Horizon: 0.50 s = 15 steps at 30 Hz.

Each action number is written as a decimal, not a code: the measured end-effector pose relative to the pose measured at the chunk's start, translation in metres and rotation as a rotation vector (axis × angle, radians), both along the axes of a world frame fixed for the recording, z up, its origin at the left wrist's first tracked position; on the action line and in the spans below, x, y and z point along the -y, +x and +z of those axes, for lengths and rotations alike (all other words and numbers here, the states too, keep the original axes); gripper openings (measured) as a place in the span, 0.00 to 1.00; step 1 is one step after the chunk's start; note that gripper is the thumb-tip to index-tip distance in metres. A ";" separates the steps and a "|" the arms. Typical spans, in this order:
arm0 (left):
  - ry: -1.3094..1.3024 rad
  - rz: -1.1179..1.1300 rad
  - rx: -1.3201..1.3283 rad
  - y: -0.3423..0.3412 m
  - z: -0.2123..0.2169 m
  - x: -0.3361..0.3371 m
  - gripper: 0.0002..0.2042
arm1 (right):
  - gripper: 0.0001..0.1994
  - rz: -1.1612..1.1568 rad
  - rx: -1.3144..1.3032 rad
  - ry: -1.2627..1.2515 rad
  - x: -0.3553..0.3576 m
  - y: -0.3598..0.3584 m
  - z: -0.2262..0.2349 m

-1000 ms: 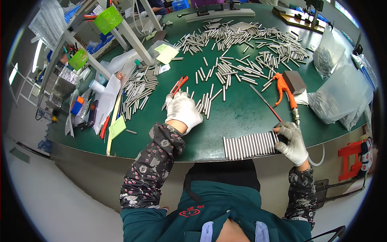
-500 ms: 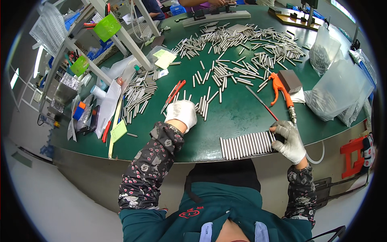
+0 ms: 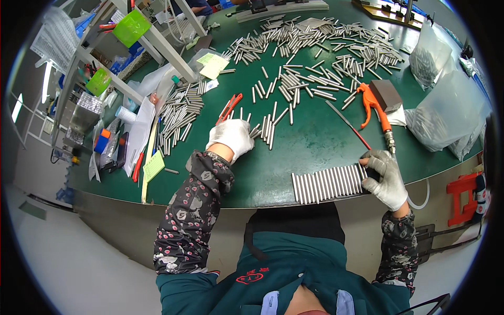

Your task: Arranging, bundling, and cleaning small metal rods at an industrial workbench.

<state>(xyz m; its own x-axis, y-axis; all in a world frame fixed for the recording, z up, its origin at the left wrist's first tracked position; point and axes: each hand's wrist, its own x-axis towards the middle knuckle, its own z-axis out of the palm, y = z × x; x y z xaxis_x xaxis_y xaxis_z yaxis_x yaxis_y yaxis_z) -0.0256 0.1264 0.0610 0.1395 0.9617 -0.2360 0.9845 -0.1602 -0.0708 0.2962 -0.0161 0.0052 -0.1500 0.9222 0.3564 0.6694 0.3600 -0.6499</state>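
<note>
Left hand (image 3: 231, 138), frame centre-left: fingers mostly hidden, cannot tell. Right hand (image 3: 386, 179), lower right: fingers apart; best brace rod row (image 3: 328, 184) squarely.

a green table (image 3: 273, 181) bears many metal rods (image 3: 328, 184).

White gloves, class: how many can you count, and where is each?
2: one on the left hand, beside the red cutter; one on the right hand, at the right end of the metal rod row.
</note>
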 end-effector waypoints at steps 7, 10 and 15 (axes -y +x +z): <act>0.038 -0.026 -0.019 0.000 -0.005 -0.001 0.10 | 0.19 -0.001 0.016 0.022 -0.002 -0.002 -0.001; 0.065 -0.045 -0.008 -0.001 -0.007 -0.001 0.11 | 0.19 -0.001 0.009 -0.012 0.000 -0.002 0.002; 0.022 0.005 0.232 -0.022 -0.015 -0.007 0.12 | 0.19 0.000 0.000 0.000 0.003 -0.003 0.001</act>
